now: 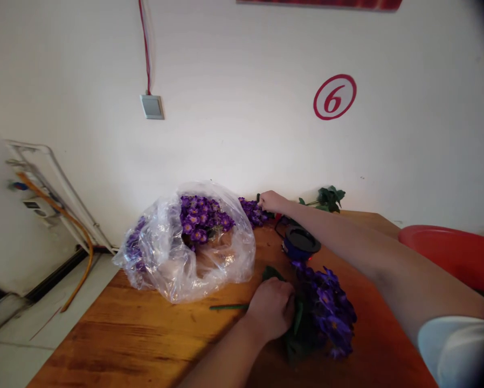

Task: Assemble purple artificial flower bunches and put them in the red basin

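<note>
My left hand [271, 308] is closed around the stem of a purple flower bunch [333, 312] near the table's front. The stem's green end points left and the blossoms lie to the right. Farther back, my right hand [273, 201] is closed at the edge of another purple bunch [253, 212] by the wall; what its fingers hold is too small to make out. A clear plastic bag [177, 275] with more purple flowers [201, 218] lies open at the left. Between my arms sits a round black and blue device [301, 242].
Green leaves [330, 198] lie at the wooden table's [116, 334] back edge. A red chair or stool [448, 253] stands on the right. Pipes and an orange hose [89, 258] run along the left wall. A white wall rises behind the table.
</note>
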Demonstrator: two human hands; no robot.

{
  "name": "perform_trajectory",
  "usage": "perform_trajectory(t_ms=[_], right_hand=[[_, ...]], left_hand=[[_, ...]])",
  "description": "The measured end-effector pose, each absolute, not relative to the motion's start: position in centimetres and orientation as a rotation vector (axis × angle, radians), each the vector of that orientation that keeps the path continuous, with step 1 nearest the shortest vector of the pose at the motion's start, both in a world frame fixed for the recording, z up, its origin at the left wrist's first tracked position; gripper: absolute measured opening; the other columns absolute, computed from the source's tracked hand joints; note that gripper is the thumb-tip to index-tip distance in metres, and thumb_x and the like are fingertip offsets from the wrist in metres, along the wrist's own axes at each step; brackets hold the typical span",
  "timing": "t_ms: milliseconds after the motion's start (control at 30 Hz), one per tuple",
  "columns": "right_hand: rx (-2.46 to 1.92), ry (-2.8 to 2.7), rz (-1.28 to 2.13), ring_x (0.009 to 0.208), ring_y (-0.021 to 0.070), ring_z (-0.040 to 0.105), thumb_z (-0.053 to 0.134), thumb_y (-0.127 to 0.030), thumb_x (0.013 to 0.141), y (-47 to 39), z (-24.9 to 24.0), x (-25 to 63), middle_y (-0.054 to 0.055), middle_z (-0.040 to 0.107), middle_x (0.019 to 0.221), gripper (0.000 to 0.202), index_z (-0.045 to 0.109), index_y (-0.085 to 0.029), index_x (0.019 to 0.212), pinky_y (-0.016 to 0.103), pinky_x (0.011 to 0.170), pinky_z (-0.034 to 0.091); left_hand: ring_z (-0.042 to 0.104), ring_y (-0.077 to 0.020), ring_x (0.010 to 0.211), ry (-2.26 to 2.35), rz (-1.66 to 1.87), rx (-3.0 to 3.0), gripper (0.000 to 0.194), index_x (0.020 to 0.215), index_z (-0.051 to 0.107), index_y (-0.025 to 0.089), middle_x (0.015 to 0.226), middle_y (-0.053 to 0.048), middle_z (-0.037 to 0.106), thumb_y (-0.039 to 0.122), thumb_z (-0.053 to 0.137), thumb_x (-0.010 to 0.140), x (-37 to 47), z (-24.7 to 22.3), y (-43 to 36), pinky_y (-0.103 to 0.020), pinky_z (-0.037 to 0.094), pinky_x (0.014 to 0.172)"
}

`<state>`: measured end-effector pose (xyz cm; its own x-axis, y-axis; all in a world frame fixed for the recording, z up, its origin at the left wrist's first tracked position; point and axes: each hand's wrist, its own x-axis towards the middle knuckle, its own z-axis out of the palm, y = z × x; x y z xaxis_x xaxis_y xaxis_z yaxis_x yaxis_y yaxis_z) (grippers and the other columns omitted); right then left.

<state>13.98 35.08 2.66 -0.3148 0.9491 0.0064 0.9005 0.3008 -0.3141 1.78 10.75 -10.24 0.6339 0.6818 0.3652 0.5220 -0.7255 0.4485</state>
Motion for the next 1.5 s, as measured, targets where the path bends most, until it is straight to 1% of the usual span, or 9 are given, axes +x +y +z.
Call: perform_trajectory(t_ms=[133,367,500,700,833,967,1133,1267,1500], right_hand=[[-1.748,-2.578,0.106,0.111,0.0282,0.061,0.073,-0.018,0.071,36.2,1.6,13.8,0.018,0.067,0.116,0.029,0.068,-0.014,0.099,0.03,0.086,0.047],[-1.742,-2.633,-0.053,0.105,0.0305,0.063,0.068,-0.012,0.071,35.1,1.0,13.6,0.02,0.071,0.101,0.01,0.073,-0.012,0.081,0.035,0.086,0.046],[-1.662,-2.448,-0.025,0.102,0.0243,0.063,0.061,-0.017,0.079,33.6,3.2,14.8,0.012,0.073,0.103,0.015,0.073,-0.016,0.088,0.03,0.084,0.046],[-1.47,-2.094,0.133,0.075,0.0134,0.063,0.042,-0.037,0.095,25.8,5.9,16.9,0.006,0.073,0.089,0.034,0.068,-0.016,0.094,0.022,0.068,0.047],[-1.155,-1.601,0.807,0.048,0.0103,0.048,0.063,-0.049,0.082,17.0,3.3,16.9,0.0,0.064,0.061,0.032,0.066,-0.018,0.079,0.023,0.048,0.037],[-1.156,-1.519,1.094,0.053,0.0128,0.054,0.067,-0.045,0.079,10.4,-1.5,16.3,0.001,0.065,0.062,0.027,0.068,-0.018,0.076,0.023,0.048,0.04],[-1.225,-1.597,0.854,0.063,0.0172,0.063,0.059,-0.027,0.084,7.7,-5.1,16.5,0.004,0.071,0.076,0.014,0.069,-0.021,0.076,0.026,0.054,0.047],[-1.272,-1.712,0.757,0.07,0.0205,0.066,0.053,-0.015,0.081,7.2,-5.2,17.1,0.004,0.072,0.077,0.018,0.069,-0.022,0.079,0.031,0.065,0.05],[-1.486,-2.169,0.424,0.084,0.0244,0.069,0.051,-0.001,0.07,6.6,-4.4,17.8,0.01,0.073,0.088,0.029,0.067,-0.019,0.087,0.032,0.075,0.048]], left_hand=[[0.058,-0.0209,0.081,0.988,0.754,2.564,0.011,0.087,0.058,0.017,0.084,-0.007,0.065,0.02,0.047,0.087,1.9,-10.5,10.8,-0.032,0.043,0.077],[0.058,-0.0223,0.081,0.969,0.736,2.575,0.012,0.086,0.059,0.017,0.083,-0.009,0.065,0.02,0.047,0.087,1.8,-10.4,10.9,-0.034,0.043,0.077],[0.058,-0.0223,0.083,0.955,0.756,2.539,0.015,0.089,0.061,0.018,0.085,-0.009,0.066,0.019,0.046,0.088,1.8,-10.2,10.8,-0.034,0.043,0.077],[0.06,-0.0203,0.086,0.976,0.823,2.354,0.015,0.091,0.064,0.019,0.087,-0.006,0.067,0.02,0.05,0.088,1.6,-10.0,10.9,-0.031,0.043,0.076],[0.061,-0.0189,0.089,0.925,0.902,2.124,0.018,0.099,0.067,0.022,0.092,-0.003,0.07,0.025,0.052,0.09,1.7,-9.9,11.1,-0.03,0.045,0.08],[0.062,-0.0208,0.1,0.812,0.989,1.849,0.028,0.107,0.068,0.02,0.107,-0.005,0.07,0.039,0.055,0.09,1.9,-9.9,11.1,-0.035,0.047,0.092],[0.047,-0.0264,0.131,0.651,1.025,1.712,0.059,0.13,0.056,0.021,0.139,-0.011,0.054,0.04,0.072,0.077,1.6,-9.7,10.7,-0.045,0.033,0.113],[0.046,-0.0283,0.133,0.598,0.988,1.646,0.078,0.141,0.044,0.022,0.143,-0.012,0.05,0.034,0.077,0.072,1.3,-9.8,10.6,-0.049,0.033,0.114],[0.064,-0.0272,0.105,0.671,1.004,1.561,0.048,0.105,0.067,0.015,0.11,-0.011,0.071,0.041,0.08,0.066,1.7,-10.6,11.1,-0.047,0.046,0.103]])
